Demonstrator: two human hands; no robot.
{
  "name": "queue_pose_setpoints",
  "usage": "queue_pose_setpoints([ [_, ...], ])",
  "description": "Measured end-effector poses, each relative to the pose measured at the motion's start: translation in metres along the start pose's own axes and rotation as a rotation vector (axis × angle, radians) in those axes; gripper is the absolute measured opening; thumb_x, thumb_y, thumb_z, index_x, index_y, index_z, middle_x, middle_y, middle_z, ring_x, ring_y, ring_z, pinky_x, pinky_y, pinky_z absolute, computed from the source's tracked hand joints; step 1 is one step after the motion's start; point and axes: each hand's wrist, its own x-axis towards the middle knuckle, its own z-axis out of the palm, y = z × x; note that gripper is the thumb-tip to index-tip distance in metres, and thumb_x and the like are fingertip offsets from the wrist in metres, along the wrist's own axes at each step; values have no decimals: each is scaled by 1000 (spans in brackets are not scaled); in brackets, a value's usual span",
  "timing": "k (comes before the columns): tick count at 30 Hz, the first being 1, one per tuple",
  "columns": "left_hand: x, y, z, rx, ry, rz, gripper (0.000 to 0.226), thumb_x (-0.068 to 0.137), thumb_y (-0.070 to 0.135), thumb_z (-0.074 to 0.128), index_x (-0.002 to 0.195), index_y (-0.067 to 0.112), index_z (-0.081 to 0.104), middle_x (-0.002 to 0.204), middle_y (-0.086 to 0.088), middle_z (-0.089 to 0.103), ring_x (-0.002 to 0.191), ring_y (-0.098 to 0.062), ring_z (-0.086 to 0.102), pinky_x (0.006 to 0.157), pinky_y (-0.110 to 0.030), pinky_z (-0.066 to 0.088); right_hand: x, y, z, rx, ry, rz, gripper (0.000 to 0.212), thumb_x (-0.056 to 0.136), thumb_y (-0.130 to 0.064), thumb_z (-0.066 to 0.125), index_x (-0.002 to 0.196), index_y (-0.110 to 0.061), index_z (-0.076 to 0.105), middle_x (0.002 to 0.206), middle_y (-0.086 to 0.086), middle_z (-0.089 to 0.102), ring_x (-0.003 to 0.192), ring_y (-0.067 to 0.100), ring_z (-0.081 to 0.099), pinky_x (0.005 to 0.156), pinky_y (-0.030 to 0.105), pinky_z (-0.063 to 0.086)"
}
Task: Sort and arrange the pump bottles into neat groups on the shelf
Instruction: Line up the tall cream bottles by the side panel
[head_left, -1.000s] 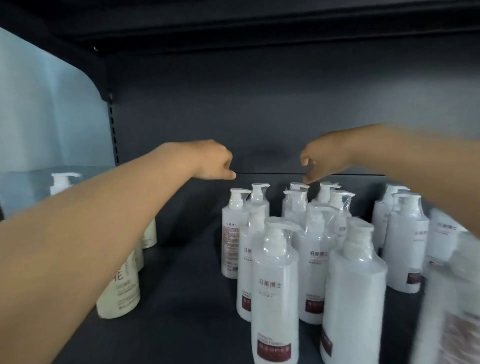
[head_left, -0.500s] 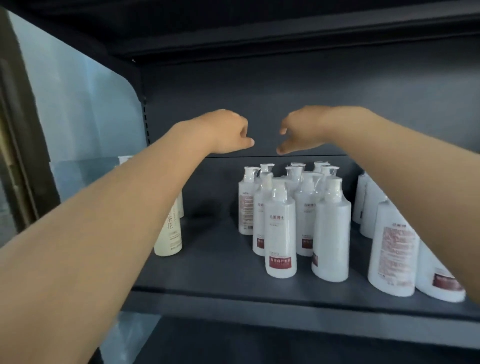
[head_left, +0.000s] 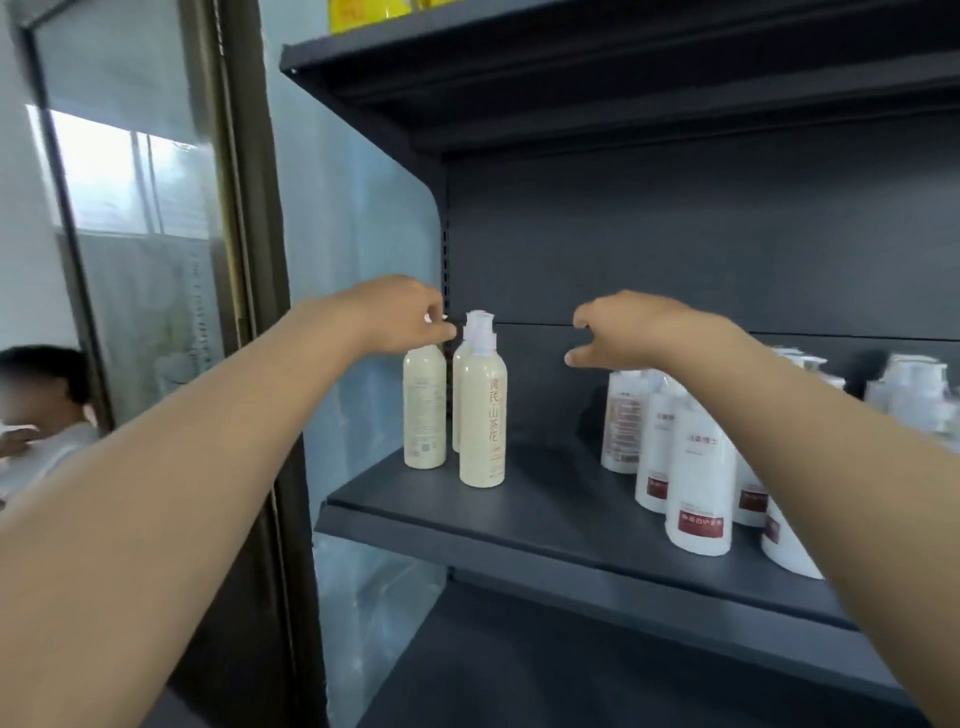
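Observation:
Three tall cream pump bottles stand together at the left end of the dark shelf (head_left: 519, 540): a front cream bottle (head_left: 483, 415) with red lettering, a left cream bottle (head_left: 425, 405) and a rear one (head_left: 461, 379) behind them. My left hand (head_left: 400, 314) is over the left cream bottle, fingertips pinching its white pump head. My right hand (head_left: 623, 327) hovers in the air, fingers loosely bent and holding nothing, above a cluster of white bottles with red labels (head_left: 698, 467). My right forearm hides part of that cluster.
More white pump bottles (head_left: 909, 395) stand further right at the back. A translucent side panel (head_left: 363, 260) closes the shelf's left end. An upper shelf (head_left: 571, 57) hangs overhead. A person in white (head_left: 41, 426) is at the far left beyond a door frame.
The view has drawn back and swung left, bringing the cream bottles into sight. Both hands shifted left; my left hand went from hovering to pinching a cream bottle's pump.

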Motion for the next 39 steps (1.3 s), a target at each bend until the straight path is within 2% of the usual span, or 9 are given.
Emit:
queue_pose_setpoints([
  [2,1,-22,5,-9,16,-41,39,94,40,46,118,11,56,123,-12,55,113,-26,50,95,-34,41,14,-11,2,-5,10,1,41,93,-43,46,121,-14,52,88,0,58,87,23,57,60,27,39],
  [5,10,-54,15,-1,12,-84,40,93,43,45,116,12,56,119,-11,55,109,-26,52,94,-36,42,40,-20,4,-34,26,-2,39,93,-42,45,119,-14,53,109,3,59,97,24,58,67,29,41],
  [10,46,-100,26,-4,100,-98,40,93,43,46,115,13,58,117,-11,56,108,-25,52,92,-35,42,92,-19,4,-53,72,19,41,93,-43,46,122,-14,53,117,4,59,103,25,58,76,33,46],
  [22,166,-143,78,-112,347,-83,37,96,36,43,113,8,59,118,-12,55,107,-28,53,90,-34,42,222,-14,41,-8,211,113,41,93,-47,42,120,-17,52,115,4,59,104,25,56,71,33,43],
  [29,214,-168,121,-202,286,-1,32,95,35,46,101,8,62,108,-12,58,101,-27,56,84,-31,41,256,-14,52,73,168,143,46,92,-51,44,127,-21,49,129,-1,52,114,22,48,91,37,44],
  [32,245,-168,141,-268,303,69,29,94,33,48,99,8,62,106,-11,59,100,-27,56,82,-30,41,264,-16,55,228,231,153,42,89,-54,48,118,-24,57,122,-4,57,109,18,52,92,34,43],
  [36,285,-152,155,-508,301,186,27,93,35,50,100,12,64,107,-3,63,95,-17,56,78,-24,37,263,-26,57,746,159,103,30,84,-53,56,96,-28,67,98,-15,70,98,3,64,92,29,50],
  [39,307,-134,168,-681,262,270,28,92,37,51,103,15,64,105,3,64,93,-10,56,78,-22,39,260,-33,65,836,94,96,28,79,-49,62,93,-25,69,96,-8,74,92,6,68,88,27,54],
])
